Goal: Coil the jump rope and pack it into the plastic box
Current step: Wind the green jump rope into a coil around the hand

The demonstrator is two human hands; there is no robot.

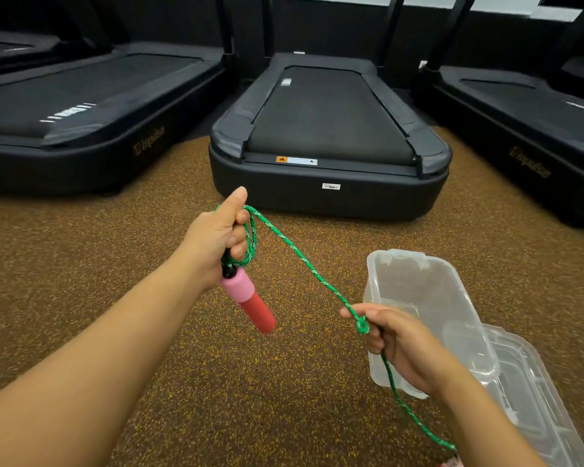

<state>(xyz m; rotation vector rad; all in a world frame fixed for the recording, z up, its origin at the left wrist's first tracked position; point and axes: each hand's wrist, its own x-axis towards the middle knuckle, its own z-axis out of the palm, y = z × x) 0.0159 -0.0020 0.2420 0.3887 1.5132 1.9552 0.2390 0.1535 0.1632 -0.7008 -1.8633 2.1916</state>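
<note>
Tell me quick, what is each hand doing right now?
Left hand: closed around loops of the green braided jump rope; its pink and red foam handle hangs below.
Right hand: pinching the same rope at a small knot.

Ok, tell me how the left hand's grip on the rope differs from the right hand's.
The left hand is raised, fist closed around several loops of green rope, with the pink handle dangling below it. The right hand sits lower, over the plastic box, pinching one strand at a knot. Both grip the same rope.
</note>
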